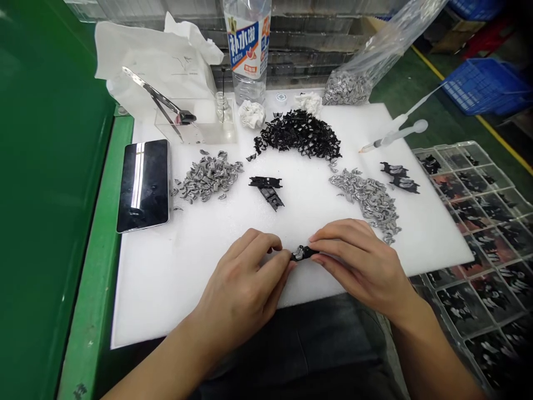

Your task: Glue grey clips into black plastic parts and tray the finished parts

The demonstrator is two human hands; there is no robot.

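The left hand (pixel 247 278) and the right hand (pixel 364 266) meet at the near edge of the white bench (pixel 175 278), pinching a small black part (pixel 307 252) between them. The left hand's fingertips grip its left end, and the right hand's thumb and fingers grip its right end. A grey piece (pixel 298 253) sits on the part, close to the left fingertips; the fingers hide both ends, so how it is seated cannot be told.

Just beyond the hands, two black frames (pixel 266 182) lie one across the other in the middle of the bench. A loose pile of grey pieces (pixel 208 178) spreads to their left, and a longer grey heap (pixel 368 200) lies to the right, near the right hand. Beyond the frames is a wide mound of tiny black pieces (pixel 300 133). Two black parts with grey pieces on them (pixel 400 178) rest together at the right.

At the far left, a dark-screened device (pixel 144 186) lies flat, with tweezers (pixel 152 94) leaning in a clear box (pixel 202 133) beyond it. A labelled bottle (pixel 249 47) stands upright at the far side, behind a crumpled tissue (pixel 252 114). A clear bag (pixel 350 86) of grey pieces stands farther right. Compartmented trays (pixel 464 222) holding parts lie right of the bench, below its top.
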